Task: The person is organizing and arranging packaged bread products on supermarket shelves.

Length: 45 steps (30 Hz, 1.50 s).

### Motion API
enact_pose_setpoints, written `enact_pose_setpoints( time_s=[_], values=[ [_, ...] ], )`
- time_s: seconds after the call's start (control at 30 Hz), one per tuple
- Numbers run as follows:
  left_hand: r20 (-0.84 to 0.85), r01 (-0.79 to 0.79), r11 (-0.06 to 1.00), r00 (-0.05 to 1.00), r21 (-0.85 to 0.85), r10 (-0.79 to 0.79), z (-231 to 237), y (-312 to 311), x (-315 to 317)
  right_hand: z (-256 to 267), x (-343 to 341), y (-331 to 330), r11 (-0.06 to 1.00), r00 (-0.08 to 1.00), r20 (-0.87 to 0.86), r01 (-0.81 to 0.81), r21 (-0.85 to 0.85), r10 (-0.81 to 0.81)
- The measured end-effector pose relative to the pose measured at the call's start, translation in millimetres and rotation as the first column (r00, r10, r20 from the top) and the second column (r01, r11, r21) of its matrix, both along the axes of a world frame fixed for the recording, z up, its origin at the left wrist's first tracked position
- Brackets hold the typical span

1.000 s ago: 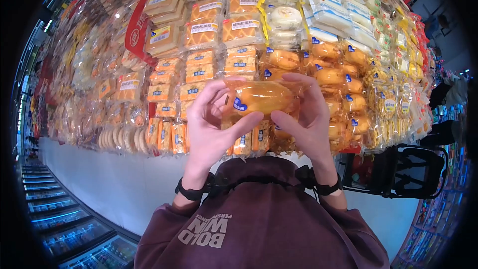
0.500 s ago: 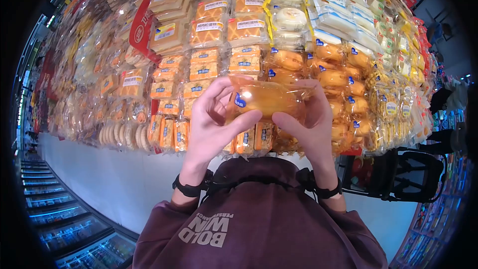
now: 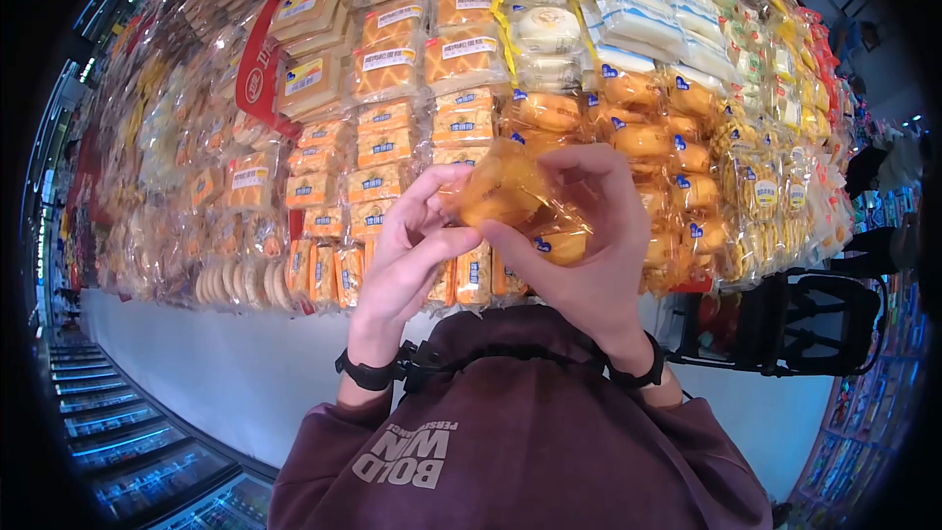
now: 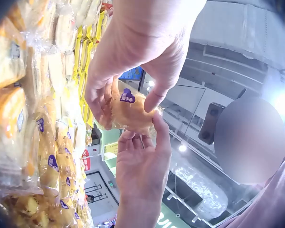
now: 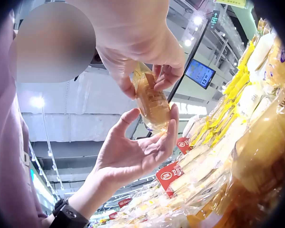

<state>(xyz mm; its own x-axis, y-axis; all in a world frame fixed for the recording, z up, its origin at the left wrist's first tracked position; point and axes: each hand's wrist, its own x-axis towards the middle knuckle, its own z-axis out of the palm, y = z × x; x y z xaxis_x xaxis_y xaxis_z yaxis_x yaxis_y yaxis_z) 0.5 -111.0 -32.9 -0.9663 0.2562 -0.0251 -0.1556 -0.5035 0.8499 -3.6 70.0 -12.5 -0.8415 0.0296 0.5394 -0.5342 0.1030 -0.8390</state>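
Note:
A bread roll in a clear wrapper (image 3: 505,186) is held up between both hands, above the front of the stacked goods. My right hand (image 3: 594,255) pinches one end of the packet between thumb and fingers. At the other end, my left hand (image 3: 397,245) holds it with thumb and fingertips. The left wrist view shows a dark blue heart label on the wrapped roll (image 4: 130,111). In the right wrist view the packet (image 5: 152,102) stands steeply tilted, its lower end at the left hand's fingers. Behind the hands lie similar wrapped rolls (image 3: 643,149).
Orange-labelled packets (image 3: 383,149) and wrapped square cakes (image 3: 392,59) fill the display beyond. White bags (image 3: 638,20) lie at the back, and a red sign strip (image 3: 257,79) runs along the left. A black cart (image 3: 785,324) stands at the right.
The wrapped roll has turned from lying sideways with its heart label showing to an angled pose. My right hand has moved left, closer to the left hand.

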Motion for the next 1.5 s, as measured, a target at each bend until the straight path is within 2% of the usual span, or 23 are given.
enact_pose_setpoints(
  time_s=[0.1,0.13,0.2,0.33,0.43,0.5,0.6,0.7,0.9,1.0,1.03,1.13,1.17,1.27,1.37,1.5],
  values=[
    [-0.046,0.035,0.999,0.998,0.0,-0.035,1,-3,-2,-1,-2,1,1.0,1.0,-0.022,-0.007,0.007,0.007],
    [-0.099,-0.017,0.999,0.995,-0.048,0.012,2,-2,-2,-2,-2,2,1.0,1.0,-0.018,-0.015,0.006,0.015],
    [-0.209,-0.13,0.982,0.973,-0.134,0.101,7,2,-1,-12,-4,7,0.995,0.995,0.054,-0.078,-0.06,0.081],
    [-0.29,-0.231,0.944,0.944,-0.234,0.159,10,5,-1,-15,0,21,0.971,0.934,0.281,-0.182,-0.153,0.22],
    [-0.328,-0.269,0.926,0.928,-0.266,0.175,5,5,-1,-18,2,23,0.952,0.903,0.328,-0.212,-0.219,0.277],
    [-0.304,-0.249,0.932,0.938,-0.263,0.165,7,5,-1,-17,3,22,0.954,0.921,0.284,-0.211,-0.215,0.268],
    [-0.395,-0.238,0.932,0.911,-0.274,0.116,11,3,-1,-21,-1,24,0.962,0.956,0.148,-0.231,-0.143,0.252],
    [-0.574,-0.244,0.918,0.818,-0.313,0.022,4,-2,-7,-24,-3,27,0.966,0.966,0.054,-0.248,-0.076,0.252],
    [-0.591,-0.249,0.896,0.807,-0.366,-0.017,2,-4,-5,-28,-3,27,0.971,0.971,-0.004,-0.238,-0.008,0.238],
    [-0.549,-0.237,0.91,0.836,-0.339,0.014,1,-2,-3,-28,-3,27,0.974,0.974,-0.002,-0.227,0.004,0.227],
    [-0.572,-0.261,0.885,0.82,-0.384,-0.006,3,-2,-4,-27,-2,27,0.975,0.975,0.002,-0.221,0.003,0.221],
    [-0.37,-0.201,0.883,0.929,-0.425,0.033,10,-4,2,-25,5,29,0.967,0.939,0.236,-0.232,-0.107,0.251],
    [-0.321,-0.201,0.888,0.945,-0.414,0.064,14,2,3,-30,3,30,0.964,0.938,0.224,-0.256,-0.072,0.266],
    [-0.245,-0.109,0.862,0.969,-0.495,-0.018,12,-1,5,-32,3,30,0.956,0.922,0.256,-0.281,-0.08,0.292],
    [-0.247,-0.133,0.831,0.969,-0.541,-0.006,11,3,6,-41,6,26,0.96,0.925,0.26,-0.26,-0.103,0.278],
    [-0.212,-0.073,0.855,0.976,-0.513,-0.044,2,-3,5,-38,13,30,0.962,0.882,0.386,-0.251,-0.106,0.272]
  ],
)
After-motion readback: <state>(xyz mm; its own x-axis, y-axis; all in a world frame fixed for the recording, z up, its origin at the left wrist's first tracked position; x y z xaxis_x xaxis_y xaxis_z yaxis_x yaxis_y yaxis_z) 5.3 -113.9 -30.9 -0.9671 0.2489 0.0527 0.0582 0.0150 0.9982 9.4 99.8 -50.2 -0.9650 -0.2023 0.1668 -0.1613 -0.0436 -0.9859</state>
